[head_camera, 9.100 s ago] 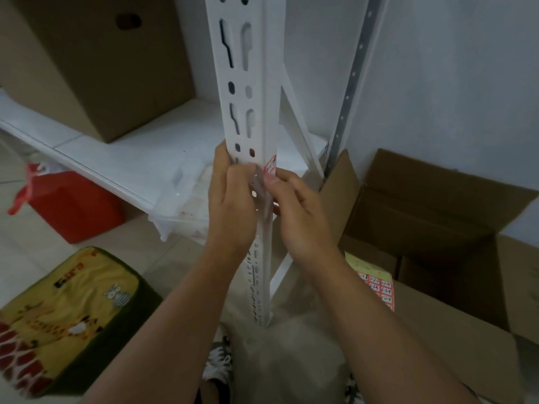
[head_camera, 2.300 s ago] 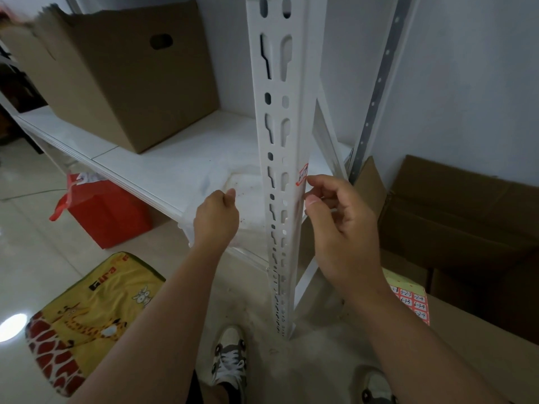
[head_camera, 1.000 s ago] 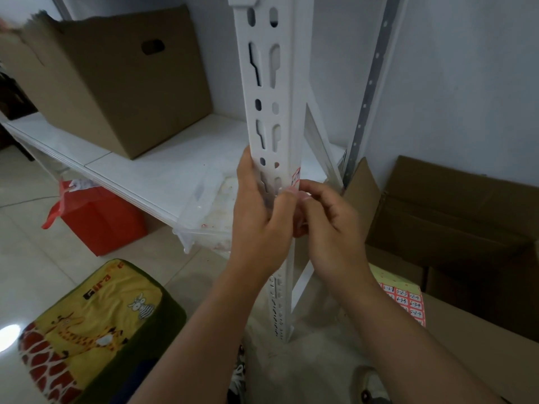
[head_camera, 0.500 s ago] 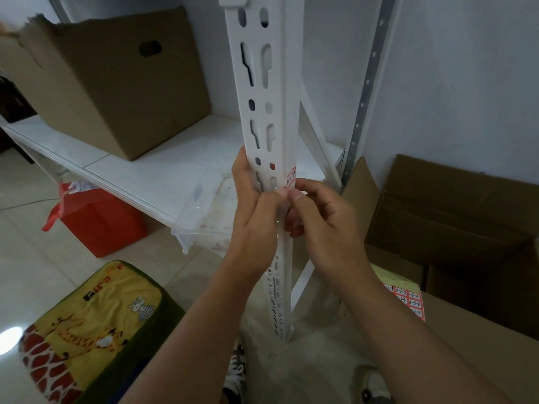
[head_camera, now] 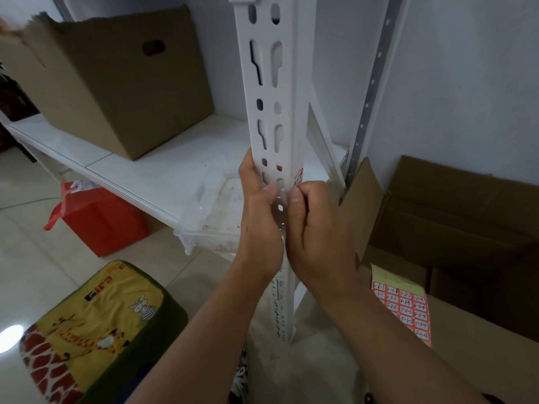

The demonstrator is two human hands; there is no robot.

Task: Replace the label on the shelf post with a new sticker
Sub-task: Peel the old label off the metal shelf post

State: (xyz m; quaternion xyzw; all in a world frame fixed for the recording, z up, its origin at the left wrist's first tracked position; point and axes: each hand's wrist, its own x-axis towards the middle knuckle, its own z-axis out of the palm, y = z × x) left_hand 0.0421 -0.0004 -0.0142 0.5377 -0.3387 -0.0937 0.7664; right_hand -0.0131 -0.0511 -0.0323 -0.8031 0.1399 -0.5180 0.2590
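Two hands work at the same height on the white shelf post point(head_camera: 274, 112), just below a red-and-white label point(head_camera: 298, 177) that sits on the post's right-hand face. The left hand point(head_camera: 261, 225) wraps the post from the left, fingers curled behind it and thumb lying across the slotted front face. The right hand point(head_camera: 316, 228) is curled against the post edge with its thumb tip just below the label; whether it pinches a sticker or a lifted corner cannot be determined, because the fingers hide the contact area.

Failure risks, as judged from this position:

- Tearing. If the label is being peeled from a lower corner, a pull at a steep angle may split the paper and leave residue on the post.
- Misplacement. A new sticker set over a slot or hole has poor backing and may wrinkle or lift.
- Self-adhesion. A loose sticker pinched between thumb and fingers may fold onto itself or stick to skin.
- Post movement. Relaxing the left-hand hold lets the post shift under pressure.

The sticker sheet point(head_camera: 404, 309) lies on a cardboard box point(head_camera: 481, 360) at lower right, well apart from the hands.
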